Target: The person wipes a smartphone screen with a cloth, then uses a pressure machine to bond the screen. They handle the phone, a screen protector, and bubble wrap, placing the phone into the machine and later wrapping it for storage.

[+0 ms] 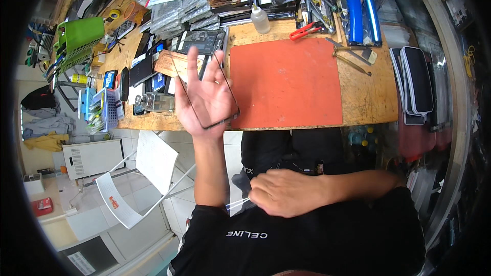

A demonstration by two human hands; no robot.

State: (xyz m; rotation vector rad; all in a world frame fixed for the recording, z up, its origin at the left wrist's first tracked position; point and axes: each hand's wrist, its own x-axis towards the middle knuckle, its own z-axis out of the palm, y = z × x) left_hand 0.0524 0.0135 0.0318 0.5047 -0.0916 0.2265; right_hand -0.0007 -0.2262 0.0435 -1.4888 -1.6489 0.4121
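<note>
My left hand is raised over the front edge of the workbench, palm up with the fingers spread. It bears a clear glass panel with a thin black border, the kind that covers a phone or tablet screen. The palm shows through the glass. My right hand is closed in a fist close to my body, below the bench edge. Thin white strands run from its fingers toward my left elbow; what the fist holds is hidden. An orange-red mat lies on the bench to the right of the glass panel.
A clear glass jar and stacked phone parts crowd the bench at left. Behind the mat stand a squeeze bottle and red-handled cutters. Tweezers and a small hammer-like tool lie right. A white chair stands at left.
</note>
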